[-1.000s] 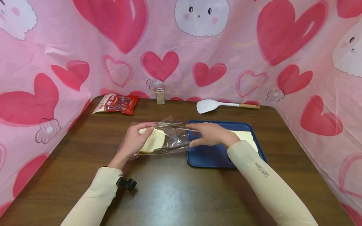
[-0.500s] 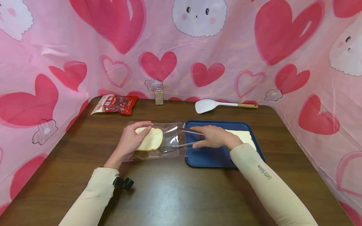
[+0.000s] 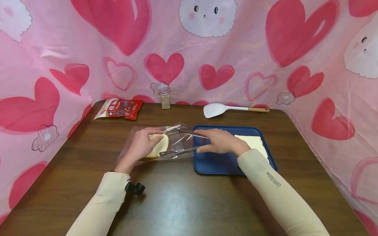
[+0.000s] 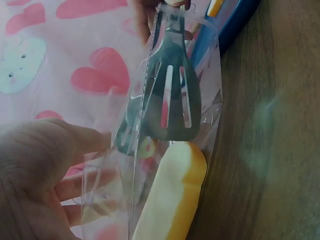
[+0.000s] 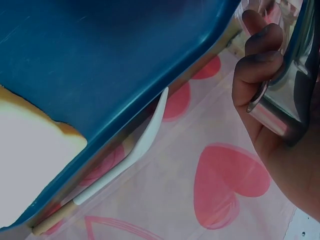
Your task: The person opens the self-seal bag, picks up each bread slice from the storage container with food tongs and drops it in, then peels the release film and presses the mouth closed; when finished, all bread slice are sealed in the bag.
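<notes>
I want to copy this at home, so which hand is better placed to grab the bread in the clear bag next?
Probably the right hand: it holds the tongs, whose spread ends reach into the clear bag by the bread. The left hand looks busy holding the bag.

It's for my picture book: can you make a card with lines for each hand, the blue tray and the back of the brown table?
Left hand: holds clear plastic bag; white bread slice inside
Right hand: grips metal tongs, slotted ends in bag
Blue tray: rectangular, with second white bread slice
Back of table: red-and-white plastic packet, clear jar, white spatula with wooden handle
</notes>
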Demonstrator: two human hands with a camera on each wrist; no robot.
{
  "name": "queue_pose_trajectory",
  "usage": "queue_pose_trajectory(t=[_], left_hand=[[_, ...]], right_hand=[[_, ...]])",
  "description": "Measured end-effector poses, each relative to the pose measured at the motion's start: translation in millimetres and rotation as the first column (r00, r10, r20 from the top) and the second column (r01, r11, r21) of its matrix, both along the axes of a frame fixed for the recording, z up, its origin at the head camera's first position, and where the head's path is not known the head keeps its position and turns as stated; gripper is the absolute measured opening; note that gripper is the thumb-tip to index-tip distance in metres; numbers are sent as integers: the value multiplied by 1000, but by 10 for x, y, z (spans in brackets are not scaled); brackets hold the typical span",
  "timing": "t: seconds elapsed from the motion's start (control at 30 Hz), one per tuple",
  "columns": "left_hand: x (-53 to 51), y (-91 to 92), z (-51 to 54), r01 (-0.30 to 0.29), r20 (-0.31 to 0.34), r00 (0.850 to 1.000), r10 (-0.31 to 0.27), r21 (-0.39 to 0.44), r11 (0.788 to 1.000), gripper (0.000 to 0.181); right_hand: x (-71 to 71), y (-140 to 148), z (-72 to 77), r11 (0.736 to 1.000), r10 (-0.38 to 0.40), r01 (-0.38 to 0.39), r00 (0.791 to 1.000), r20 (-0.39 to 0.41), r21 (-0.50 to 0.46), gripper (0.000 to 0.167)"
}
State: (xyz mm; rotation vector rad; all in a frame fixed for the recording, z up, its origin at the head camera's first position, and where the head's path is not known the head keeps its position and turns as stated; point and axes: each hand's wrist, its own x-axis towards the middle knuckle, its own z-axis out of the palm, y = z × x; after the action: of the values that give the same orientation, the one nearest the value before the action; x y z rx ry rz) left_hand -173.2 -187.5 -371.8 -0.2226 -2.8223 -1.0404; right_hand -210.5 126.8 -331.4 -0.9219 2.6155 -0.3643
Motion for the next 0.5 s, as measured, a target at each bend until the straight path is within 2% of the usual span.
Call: queue_pose_trajectory(t=[0.1, 0.23, 0.5], left_hand=[[1, -34, 5, -4, 29, 1000, 3, 34, 999, 28], [-3, -51, 2, 21, 54, 998, -24, 63, 998, 29], [1, -83, -6, 29, 58, 998, -35, 95, 995, 27]], right_hand=[[9, 33, 4, 1000, -13, 13, 1000, 20, 11, 86], [36, 153, 17, 998, -48, 47, 998, 26, 45, 86], [72, 262, 83, 994, -60, 59, 998, 7, 95, 84]])
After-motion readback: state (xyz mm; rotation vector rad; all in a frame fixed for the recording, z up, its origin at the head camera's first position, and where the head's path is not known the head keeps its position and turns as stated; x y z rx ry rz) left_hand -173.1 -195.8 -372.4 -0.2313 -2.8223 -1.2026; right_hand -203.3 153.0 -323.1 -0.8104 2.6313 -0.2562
